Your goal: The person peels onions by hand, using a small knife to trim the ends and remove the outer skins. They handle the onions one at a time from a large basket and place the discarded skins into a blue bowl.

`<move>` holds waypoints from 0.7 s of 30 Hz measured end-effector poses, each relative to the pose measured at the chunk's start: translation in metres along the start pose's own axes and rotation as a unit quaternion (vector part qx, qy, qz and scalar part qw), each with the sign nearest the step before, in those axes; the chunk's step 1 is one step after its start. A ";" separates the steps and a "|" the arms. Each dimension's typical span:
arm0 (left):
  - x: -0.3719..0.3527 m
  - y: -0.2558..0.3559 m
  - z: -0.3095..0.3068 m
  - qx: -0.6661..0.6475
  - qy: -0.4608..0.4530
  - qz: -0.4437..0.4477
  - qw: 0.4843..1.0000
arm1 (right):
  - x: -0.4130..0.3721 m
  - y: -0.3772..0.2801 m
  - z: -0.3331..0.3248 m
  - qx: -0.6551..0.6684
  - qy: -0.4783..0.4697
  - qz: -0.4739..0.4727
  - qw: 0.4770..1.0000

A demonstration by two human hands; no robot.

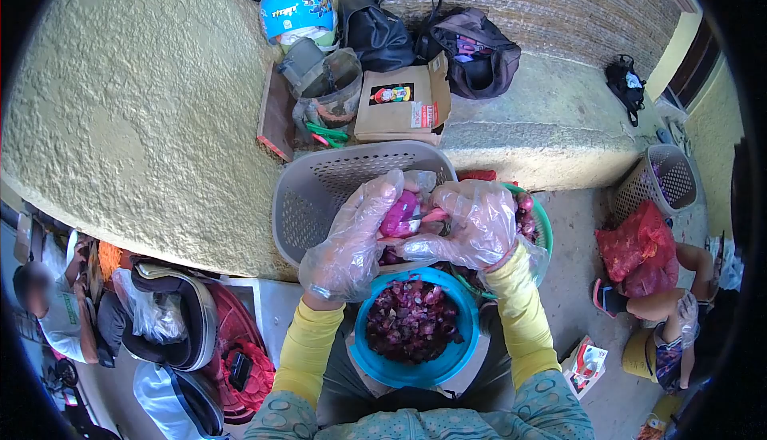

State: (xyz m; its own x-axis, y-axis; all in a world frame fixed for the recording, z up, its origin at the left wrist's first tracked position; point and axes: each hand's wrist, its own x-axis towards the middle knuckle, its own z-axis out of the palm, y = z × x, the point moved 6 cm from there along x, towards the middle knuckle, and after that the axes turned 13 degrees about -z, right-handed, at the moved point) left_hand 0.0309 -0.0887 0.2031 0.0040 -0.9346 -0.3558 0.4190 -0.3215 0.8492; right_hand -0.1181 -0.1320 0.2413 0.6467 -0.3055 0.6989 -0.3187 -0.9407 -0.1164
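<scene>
Both my hands wear clear plastic gloves over yellow sleeves. My left hand [357, 232] holds a pink-purple shallot [399, 215] in front of me. My right hand [471, 222] closes on the same shallot from the right, fingers at its tip; whether it also holds a small blade I cannot tell. Below the hands, on my lap, sits a blue bowl [463, 348] full of dark purple peelings. A green bowl [546, 232] with more shallots lies behind my right hand.
A grey plastic basket [319, 188] stands just past my hands. A ledge holds a cardboard box [403, 100], bags [479, 52] and a blue helmet [297, 8]. A person sits at right by a red bag [635, 248]; another person is at far left.
</scene>
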 end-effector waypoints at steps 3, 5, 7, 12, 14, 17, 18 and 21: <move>0.005 -0.006 -0.003 -0.023 -0.013 -0.012 1.000 | -0.001 0.001 0.003 0.012 -0.004 0.001 1.000; 0.008 -0.011 -0.009 -0.027 -0.003 -0.013 1.000 | -0.003 0.003 0.007 0.018 -0.015 0.003 1.000; 0.004 -0.007 -0.005 -0.027 -0.005 -0.005 1.000 | -0.004 0.004 0.009 0.024 -0.026 0.005 0.999; 0.008 -0.011 -0.009 -0.027 -0.005 -0.018 0.999 | -0.003 0.005 0.013 0.100 -0.051 0.019 0.994; 0.010 -0.011 -0.009 -0.006 -0.006 -0.002 1.000 | 0.000 0.002 0.014 0.106 -0.048 0.013 0.993; 0.012 -0.013 -0.012 0.028 0.016 0.025 0.999 | -0.002 0.003 0.012 0.097 -0.060 -0.005 0.993; 0.011 -0.012 -0.013 0.029 0.016 0.025 0.999 | -0.002 0.003 0.013 0.083 -0.076 -0.019 0.993; 0.008 -0.007 -0.010 0.018 0.006 0.010 1.000 | -0.003 0.003 0.004 0.041 -0.018 0.006 0.999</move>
State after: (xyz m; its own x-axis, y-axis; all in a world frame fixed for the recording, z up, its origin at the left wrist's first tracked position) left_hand 0.0370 -0.0921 0.1902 0.0232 -0.9393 -0.3422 0.3867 -0.3072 0.8695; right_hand -0.1180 -0.1351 0.2361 0.6684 -0.3212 0.6709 -0.2694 -0.9453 -0.1841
